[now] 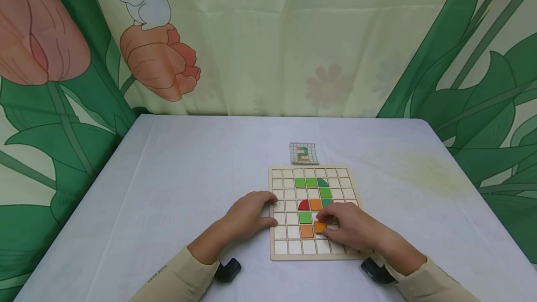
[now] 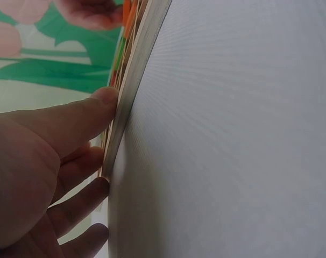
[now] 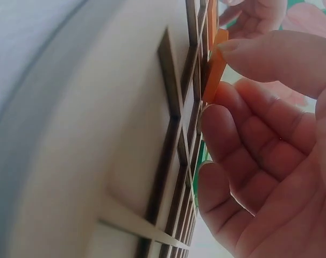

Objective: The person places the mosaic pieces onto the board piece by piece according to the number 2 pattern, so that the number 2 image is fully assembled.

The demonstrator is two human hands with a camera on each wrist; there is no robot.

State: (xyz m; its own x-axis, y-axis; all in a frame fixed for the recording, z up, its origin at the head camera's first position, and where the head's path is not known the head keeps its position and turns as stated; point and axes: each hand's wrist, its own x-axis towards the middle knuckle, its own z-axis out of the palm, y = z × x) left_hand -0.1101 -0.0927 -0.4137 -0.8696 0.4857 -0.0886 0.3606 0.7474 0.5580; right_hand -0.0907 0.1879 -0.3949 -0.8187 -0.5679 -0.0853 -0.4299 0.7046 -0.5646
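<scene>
A wooden grid board [image 1: 310, 257] lies on the table. My left hand [image 1: 248, 213] rests its fingertips and thumb against the board's left edge, fingers loosely spread. Between thumb and fingers, my right hand [image 1: 350, 223] pinches an orange square tile [image 1: 320, 227], tilted at a cell in the lower rows; the right wrist view shows this tile [image 3: 215, 64] edge-on. Left of it sits another orange tile [image 1: 307, 231], with a green square [image 1: 305, 217] above. Higher up are a red rounded tile [image 1: 304, 205], an orange square [image 1: 315, 205], and several green tiles [image 1: 311, 182]. Some lower-right cells are hidden by the right hand.
Behind the board lies a small pattern card [image 1: 303, 154] with a gridded, coloured figure. A white cloth [image 1: 189, 162] covers the table. A printed curtain [image 1: 260, 50] hangs past its far edge. Black wrist devices [image 1: 228, 270] sit at both cuffs.
</scene>
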